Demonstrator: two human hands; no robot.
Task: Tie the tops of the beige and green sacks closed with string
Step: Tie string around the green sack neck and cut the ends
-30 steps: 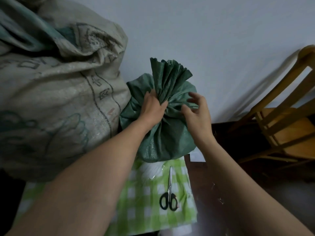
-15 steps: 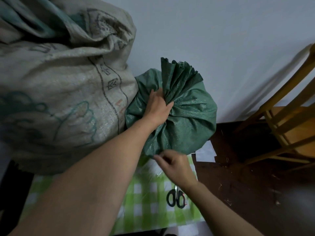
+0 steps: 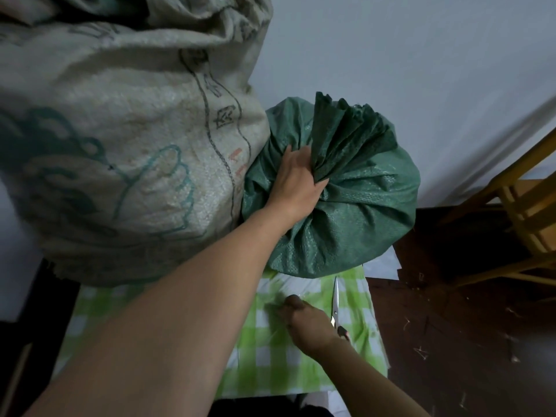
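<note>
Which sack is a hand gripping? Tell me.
The green sack: the left hand grips its gathered neck. The bigger beige sack beside it has no hand on it.

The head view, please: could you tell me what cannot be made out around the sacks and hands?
Beige sack: top cut off by the upper edge.
Green sack neck: covered by the gripping left hand.
Right hand: motion-blurred; its grasp is unclear.
Scissors: handles hidden behind that hand.
</note>
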